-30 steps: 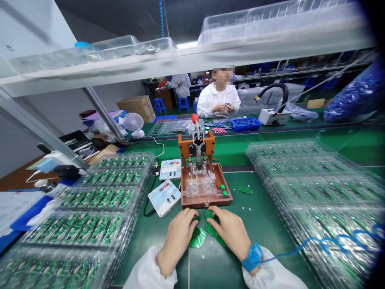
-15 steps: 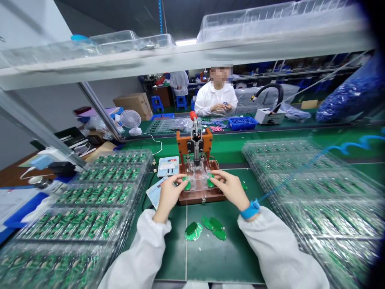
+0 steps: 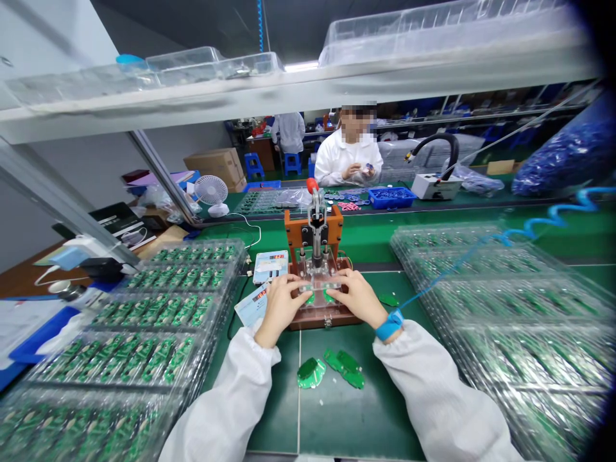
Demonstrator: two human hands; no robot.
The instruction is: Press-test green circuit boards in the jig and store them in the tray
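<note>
At the front of a toggle-clamp test fixture (image 3: 316, 240) with a red knob, both hands work close together. My left hand (image 3: 283, 303) pinches a small green circuit board (image 3: 310, 298) between thumb and fingers at the fixture's clear plate. Opposite it, my right hand (image 3: 360, 299), with a blue strap on its wrist, pinches another green circuit board (image 3: 330, 296) on the same plate. The fingers partly cover both boards. Nearer to me on the green mat lie loose green boards, one cluster at left (image 3: 310, 372) and one at right (image 3: 345, 368).
Stacked clear trays of boards stand at left (image 3: 158, 333) and right (image 3: 500, 301). Two small meters (image 3: 270, 265) sit left of the fixture. A coiled blue cord (image 3: 539, 224) runs to my right wrist. A shelf (image 3: 240, 93) crosses overhead. A co-worker (image 3: 350, 154) sits opposite.
Both hands have moved inward, bringing the two boards closer together at the middle of the fixture's plate. The fixture's handle looks unmoved.
</note>
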